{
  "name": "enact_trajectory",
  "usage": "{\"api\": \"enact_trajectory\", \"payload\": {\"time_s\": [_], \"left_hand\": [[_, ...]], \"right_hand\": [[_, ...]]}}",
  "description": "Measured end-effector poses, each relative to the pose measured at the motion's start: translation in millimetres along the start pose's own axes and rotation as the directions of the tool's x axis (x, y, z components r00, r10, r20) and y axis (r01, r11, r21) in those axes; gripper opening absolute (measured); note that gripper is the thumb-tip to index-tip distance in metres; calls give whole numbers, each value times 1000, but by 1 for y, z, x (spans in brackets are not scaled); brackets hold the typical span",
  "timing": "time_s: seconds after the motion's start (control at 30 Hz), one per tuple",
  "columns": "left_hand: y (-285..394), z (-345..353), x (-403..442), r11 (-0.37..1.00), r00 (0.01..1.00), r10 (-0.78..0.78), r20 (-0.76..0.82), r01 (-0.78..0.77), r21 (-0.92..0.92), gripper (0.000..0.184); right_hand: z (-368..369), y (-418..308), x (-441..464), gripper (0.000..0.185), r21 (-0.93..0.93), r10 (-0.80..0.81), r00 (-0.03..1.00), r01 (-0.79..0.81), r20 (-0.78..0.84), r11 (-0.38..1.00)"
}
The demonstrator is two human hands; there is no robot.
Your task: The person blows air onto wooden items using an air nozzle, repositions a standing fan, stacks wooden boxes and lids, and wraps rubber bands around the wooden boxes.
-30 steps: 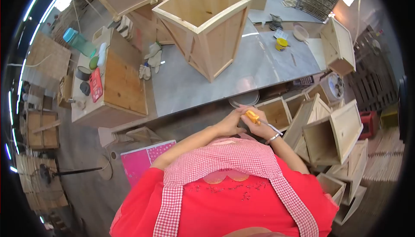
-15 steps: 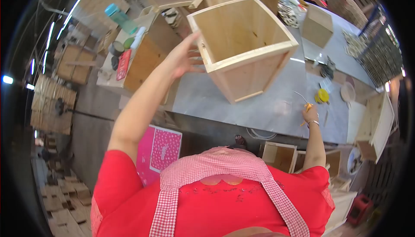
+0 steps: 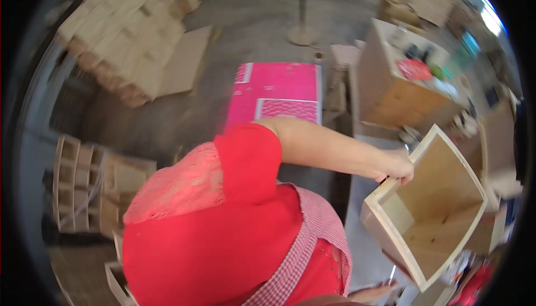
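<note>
My left hand [image 3: 399, 166] is closed over the near rim of an open-topped wooden box [image 3: 446, 205]. The box tapers towards its base, has a pale raised frame round its mouth and looks bare inside. It is tilted, and I cannot tell whether its base rests on the grey tabletop [image 3: 365, 233]. At the bottom edge, part of my right hand or forearm [image 3: 371, 293] shows, blurred and cut off, so its fingers and anything in them cannot be made out.
A bright pink carton [image 3: 285, 80] stands on the floor beyond my arm. A wooden cabinet [image 3: 385, 94] carries a teal bottle [image 3: 468, 46] and small items. Stacked wooden pieces [image 3: 123, 32] fill the far left, with compartmented wooden units [image 3: 84, 183] nearer.
My view has swung left towards the floor and the stacks. My left hand, open beside the box before, now grips its rim. The orange-handled tool in my right hand is out of sight.
</note>
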State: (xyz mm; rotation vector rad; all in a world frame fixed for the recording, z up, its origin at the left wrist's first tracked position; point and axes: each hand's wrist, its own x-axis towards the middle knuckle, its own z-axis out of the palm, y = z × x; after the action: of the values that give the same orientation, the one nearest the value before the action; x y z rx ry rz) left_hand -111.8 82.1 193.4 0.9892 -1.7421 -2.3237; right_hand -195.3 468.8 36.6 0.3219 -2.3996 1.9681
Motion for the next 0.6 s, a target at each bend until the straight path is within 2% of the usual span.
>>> {"api": "enact_trajectory", "payload": {"time_s": [0.07,0.1,0.13,0.17,0.2,0.23,0.27,0.33,0.37,0.4,0.43,0.47,0.57,0.6], "left_hand": [[-19,-61,-22,991,996,17,-85,-28,-130,24],[-22,-94,-44,969,991,-31,-127,-1,-248,20],[-26,-122,-68,934,987,-71,-145,15,-357,16],[-33,-151,-87,895,983,-55,-178,-31,-445,15],[-42,-180,-105,886,976,-33,-213,-70,-457,15],[-29,-152,-152,852,972,-52,-230,-77,-519,14],[-34,-177,-184,809,964,-78,-253,-88,-582,13],[-54,-223,-217,809,925,-68,-375,-168,-563,13],[-73,-244,-219,760,896,-73,-437,-234,-606,11],[-86,-267,-230,740,890,-115,-441,-219,-635,11],[-98,-288,-241,749,842,-107,-528,-281,-600,10],[-106,-301,-252,736,832,-92,-547,-313,-600,10],[-120,-351,-295,644,775,-97,-625,-430,-633,11],[-124,-362,-310,564,771,-144,-621,-452,-691,13]], "right_hand": [[76,-108,0,74,-12,-22,993,21,-116,1000],[111,-129,-6,64,-40,-158,987,158,-6,987],[139,-145,-13,64,-20,-177,983,178,39,984],[166,-163,-19,57,-24,-278,946,285,165,958],[194,-179,-26,50,-11,-374,883,393,284,920],[156,-225,-28,43,7,-471,799,506,373,863],[175,-251,-46,36,41,-553,692,607,464,794],[229,-269,-63,22,137,-658,446,757,607,640],[251,-263,-47,23,-11,-589,356,862,725,507],[287,-273,-66,22,231,-603,368,687,708,689],[318,-279,-77,24,246,-561,350,640,750,728],[339,-289,-82,26,241,-506,327,596,798,766],[432,-299,-106,32,431,-613,198,549,765,716],[465,-296,-110,32,460,-626,178,534,759,710]]}}
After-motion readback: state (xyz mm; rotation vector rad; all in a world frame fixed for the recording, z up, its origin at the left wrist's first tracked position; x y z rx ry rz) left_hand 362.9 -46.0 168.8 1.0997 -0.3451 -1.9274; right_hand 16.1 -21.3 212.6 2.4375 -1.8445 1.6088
